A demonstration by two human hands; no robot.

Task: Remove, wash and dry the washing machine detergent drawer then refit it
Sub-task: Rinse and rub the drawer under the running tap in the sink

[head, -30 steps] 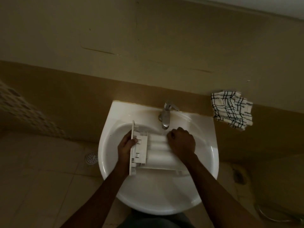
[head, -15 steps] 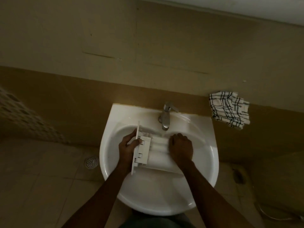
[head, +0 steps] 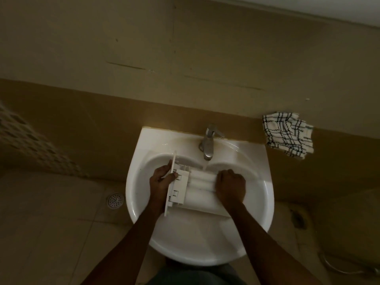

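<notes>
White plastic drawer (head: 197, 188) is held across the sink (head: 205, 247) bowl, just under the running tap (head: 207, 145); the left hand (head: 160, 182) grips its front panel, fingers and thumb clamped round the edge; the right hand (head: 231, 187) has its fingers curled down over the far end; best, I'd say, to tilt it so water flushes each compartment, rubbing the corners; the checked cloth (head: 287, 136) hangs near for drying.

Dim, yellow-brown light fills the frame. The white sink (head: 265, 182) and drawer (head: 202, 187) are brightest, with soft glare on the sink's 9 o'clock rim. The arms (head: 125, 241) look near-black. The tiles (head: 30, 140) at 9 o'clock smear, and straight lines bow at the edges.
</notes>
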